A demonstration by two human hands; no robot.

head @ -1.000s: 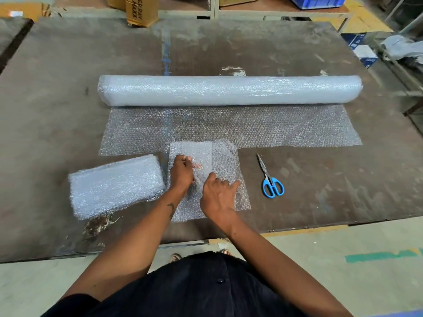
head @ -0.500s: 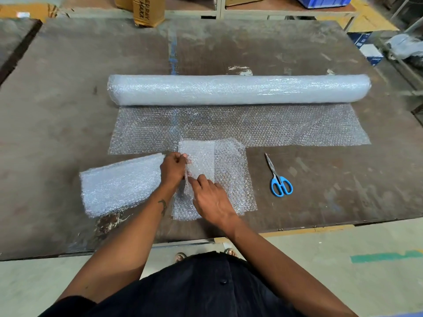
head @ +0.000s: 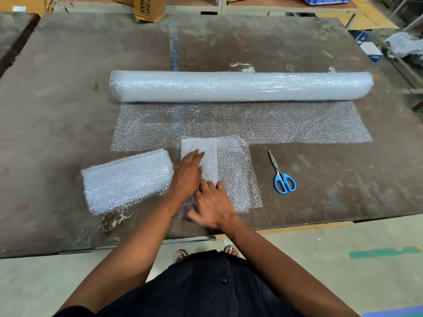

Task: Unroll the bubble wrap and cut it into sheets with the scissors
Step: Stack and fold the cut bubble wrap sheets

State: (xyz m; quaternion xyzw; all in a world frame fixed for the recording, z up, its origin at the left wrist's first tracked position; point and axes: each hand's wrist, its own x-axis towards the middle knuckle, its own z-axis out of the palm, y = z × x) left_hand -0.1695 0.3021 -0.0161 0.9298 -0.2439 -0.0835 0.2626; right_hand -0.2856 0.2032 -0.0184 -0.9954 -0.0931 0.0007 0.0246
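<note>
A long bubble wrap roll (head: 240, 85) lies across the brown table (head: 68, 88), with an unrolled stretch (head: 274, 122) spread toward me. A cut sheet (head: 233, 175) lies in front of it, its left part folded over. My left hand (head: 187, 175) lies flat on the folded part, fingers straight. Just below it my right hand (head: 210, 202) presses on the sheet's near left edge, fingers spread. A stack of folded sheets (head: 128, 179) sits to the left. Blue-handled scissors (head: 282, 175) lie closed on the table to the right.
A cardboard box (head: 148, 6) stands at the table's far edge. More boxes and a blue crate sit beyond the table, and a shelf with white items (head: 370, 49) is at the far right. The table's near edge runs just in front of my body.
My left hand has opened from pinching the fold to lying flat on it. My right hand has slid left and nearer along the sheet. The view has shifted slightly.
</note>
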